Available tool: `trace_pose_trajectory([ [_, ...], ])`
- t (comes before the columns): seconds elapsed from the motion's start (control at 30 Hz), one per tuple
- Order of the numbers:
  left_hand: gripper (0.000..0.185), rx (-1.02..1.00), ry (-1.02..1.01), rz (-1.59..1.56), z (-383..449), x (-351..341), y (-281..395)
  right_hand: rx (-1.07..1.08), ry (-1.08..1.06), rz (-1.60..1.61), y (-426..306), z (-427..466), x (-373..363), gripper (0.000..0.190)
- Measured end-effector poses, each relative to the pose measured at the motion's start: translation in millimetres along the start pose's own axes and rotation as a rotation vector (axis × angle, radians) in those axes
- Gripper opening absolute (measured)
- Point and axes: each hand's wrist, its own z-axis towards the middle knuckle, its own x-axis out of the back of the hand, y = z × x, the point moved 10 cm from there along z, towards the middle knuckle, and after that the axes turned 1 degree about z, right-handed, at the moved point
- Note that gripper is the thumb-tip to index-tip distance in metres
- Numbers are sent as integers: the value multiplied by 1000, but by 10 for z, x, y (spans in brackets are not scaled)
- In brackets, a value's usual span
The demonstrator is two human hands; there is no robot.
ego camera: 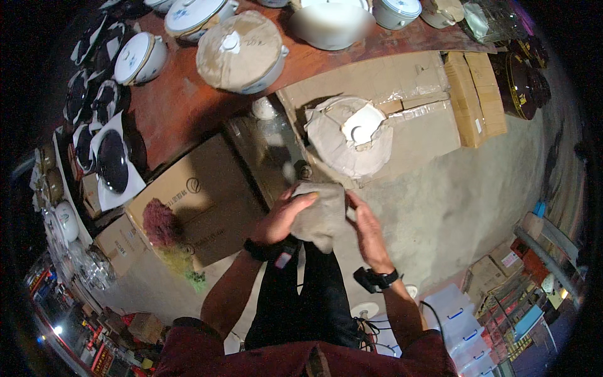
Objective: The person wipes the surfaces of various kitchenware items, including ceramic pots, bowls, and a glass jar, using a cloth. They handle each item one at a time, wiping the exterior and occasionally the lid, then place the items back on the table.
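Note:
A folded grey-beige cloth (320, 212) is held up in front of my body, above the dark trousers. My left hand (280, 219) grips its left side, thumb lying over the top face. Along the cloth's right edge is my right hand (370, 231), its fingertips against the cloth and partly behind it. A small whitish bit shows beside the right fingers; I cannot tell what it is. Whether the cloth wraps anything is hidden. Just beyond it, a round paper-covered piece (325, 136) with a white middle rests on flattened cardboard (419, 127).
Lidded white pots with blue decoration (141, 59) stand on the red-brown table (160, 122), near a white bowl (332, 28) and dark glossy lids (113, 160). A large carton (202, 198) lies at left by a coloured duster (162, 224). Translucent drawers (452, 311) are lower right.

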Motion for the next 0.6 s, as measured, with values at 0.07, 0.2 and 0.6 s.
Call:
trace_pose_trajectory([
  [0.07, 42, -132, 22, 93, -68, -92, 9, 5, -135, 130, 39, -71, -436, 72],
  [0.2, 38, -161, 98, 64, -202, -40, -173, -24, -107, 241, 51, -129, -496, 83],
  [0.6, 49, -128, 257, -262, 82, -611, -447, -260, -111, 416, 67, -222, 74, 75],
])
